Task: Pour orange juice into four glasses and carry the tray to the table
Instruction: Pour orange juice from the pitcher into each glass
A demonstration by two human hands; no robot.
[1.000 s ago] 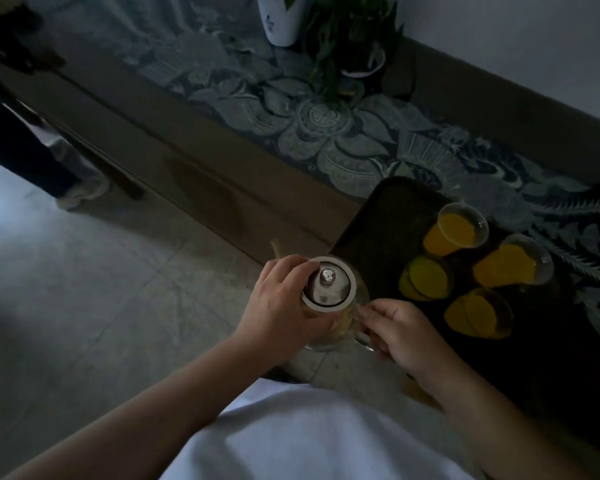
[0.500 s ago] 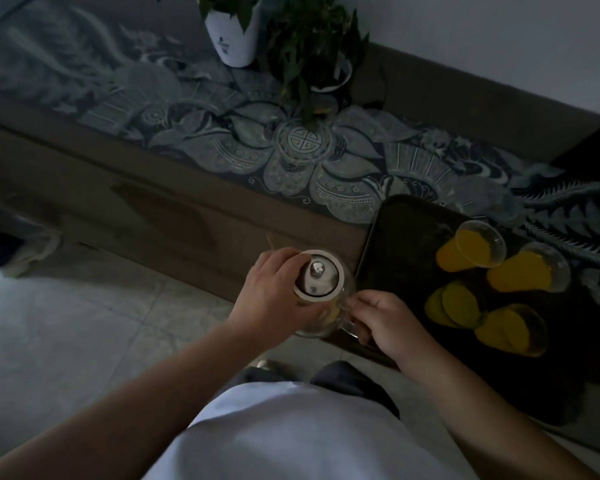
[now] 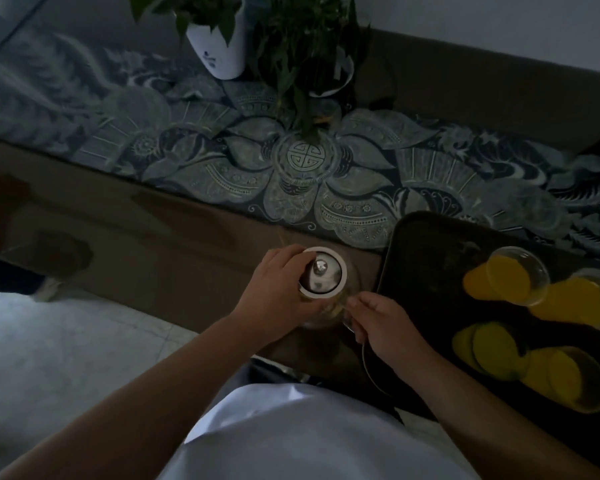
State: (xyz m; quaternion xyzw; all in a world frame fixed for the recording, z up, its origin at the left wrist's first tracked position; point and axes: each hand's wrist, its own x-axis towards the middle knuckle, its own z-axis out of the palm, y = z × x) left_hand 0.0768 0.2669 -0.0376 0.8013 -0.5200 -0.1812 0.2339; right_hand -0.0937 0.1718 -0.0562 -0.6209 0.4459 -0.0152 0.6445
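Since all four glasses (image 3: 517, 279) on the dark tray (image 3: 420, 258) are seen filled with juice, pouring is judged complete; carrying remains. The glass pitcher (image 3: 323, 282) is gripped by the left hand (image 3: 278, 299) at its lid and the right hand (image 3: 383, 327) at its handle. Two potted plants (image 3: 257, 39) are set well behind.

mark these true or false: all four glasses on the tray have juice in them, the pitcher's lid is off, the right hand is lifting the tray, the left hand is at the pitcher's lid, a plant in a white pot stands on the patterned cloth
1. All four glasses on the tray hold orange juice. True.
2. The lid is off the pitcher. False: it sits on top.
3. The right hand is lifting the tray. False: it holds the pitcher's handle.
4. The left hand grips the pitcher at its lid. True.
5. A plant in a white pot stands on the patterned cloth. True.
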